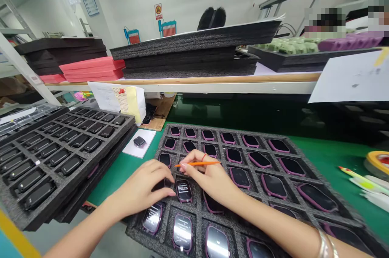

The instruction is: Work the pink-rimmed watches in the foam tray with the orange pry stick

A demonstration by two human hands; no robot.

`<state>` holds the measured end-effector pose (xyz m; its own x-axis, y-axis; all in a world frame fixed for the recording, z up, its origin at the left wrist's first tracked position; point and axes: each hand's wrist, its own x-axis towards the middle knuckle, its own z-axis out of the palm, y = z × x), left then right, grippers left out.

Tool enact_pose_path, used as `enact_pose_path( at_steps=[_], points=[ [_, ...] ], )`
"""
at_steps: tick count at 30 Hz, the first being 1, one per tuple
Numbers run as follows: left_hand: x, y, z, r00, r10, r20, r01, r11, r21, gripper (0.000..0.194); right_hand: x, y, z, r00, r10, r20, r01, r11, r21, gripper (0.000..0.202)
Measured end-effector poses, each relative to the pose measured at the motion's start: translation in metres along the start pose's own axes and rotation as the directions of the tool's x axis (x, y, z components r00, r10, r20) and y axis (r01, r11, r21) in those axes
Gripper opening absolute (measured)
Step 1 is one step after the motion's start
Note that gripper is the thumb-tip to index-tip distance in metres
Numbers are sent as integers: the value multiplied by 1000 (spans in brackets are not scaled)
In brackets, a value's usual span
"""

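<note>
A grey foam tray [165,205] lies before me with rows of purple-rimmed smartwatch bodies in its pockets. My right hand [209,175] is closed on a thin orange stick [209,163], its pointed end facing left above the tray. My left hand [146,187] rests over the tray's left edge, thumb and fingers apart around a pocket whose smartwatch is mostly hidden. Just right of the left fingertips, a lit smartwatch [184,190] shows white text. Nearer me, another lit smartwatch [182,231] also shows text. Most other screens are dark.
On the left, a second foam tray [60,185] holds black watch bodies and sits on more trays. A single watch [139,141] lies on white paper [142,152]. Above runs a shelf [227,87] stacked with black foam [188,61]. Yellow tape [378,163] lies at right.
</note>
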<state>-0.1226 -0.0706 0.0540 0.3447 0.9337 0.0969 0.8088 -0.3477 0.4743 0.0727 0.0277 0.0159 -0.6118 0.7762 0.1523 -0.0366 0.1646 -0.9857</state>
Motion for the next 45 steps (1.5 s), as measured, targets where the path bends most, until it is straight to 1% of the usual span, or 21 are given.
enact_pose_path(
  at_steps=[1,2,3,5,7,9,11,15,17,22,29,35,38,41,43,45],
  points=[
    [4,3,7,999,51,6,-51,999,1,18,-2,1,-5,1000,10,-18,-10,1000,13,26],
    [8,6,14,995,96,11,-97,995,15,22,-5,3,-9,999,20,-34,-19,999,26,31],
    [11,8,21,990,136,20,-137,989,51,29,-8,6,-13,999,31,-45,-29,999,38,37],
    [15,11,32,986,157,48,-162,979,127,42,-13,12,-17,997,52,-58,-48,997,56,45],
    [15,10,36,987,152,60,-160,971,179,41,-17,16,-19,996,71,-60,-67,995,70,50],
    [12,8,35,988,150,41,-155,968,195,33,-19,18,-18,995,84,-49,-80,993,82,52],
    [6,4,34,989,147,-8,-143,973,179,27,-21,17,-16,996,86,-25,-83,992,91,52],
    [-3,-4,38,981,153,-119,-145,987,73,23,-25,12,-11,996,70,53,-74,994,83,48],
    [-4,-7,40,974,174,-145,-168,984,57,22,-27,11,-10,995,59,82,-65,996,65,46],
    [-1,-6,42,970,183,-161,-176,983,58,22,-29,11,-8,994,33,107,-35,999,19,40],
    [0,-6,42,974,164,-154,-163,986,18,26,-29,12,-9,995,16,100,-16,1000,-7,35],
    [0,-3,41,986,106,-131,-108,994,-15,27,-28,12,-8,995,6,97,-5,1000,-16,36],
    [-1,-3,40,989,63,-133,-69,997,-37,34,-28,11,-9,995,7,99,-5,1000,-19,35],
    [-4,-3,38,986,35,-160,-42,998,-42,43,-29,10,-9,995,10,103,-8,1000,-23,34],
    [-7,1,37,980,53,-189,-65,996,-55,36,-29,11,-8,995,8,101,-6,1000,-25,34],
    [-13,9,35,975,116,-191,-133,988,-80,21,-28,12,-8,995,7,99,-4,1000,-26,34]
  ],
)
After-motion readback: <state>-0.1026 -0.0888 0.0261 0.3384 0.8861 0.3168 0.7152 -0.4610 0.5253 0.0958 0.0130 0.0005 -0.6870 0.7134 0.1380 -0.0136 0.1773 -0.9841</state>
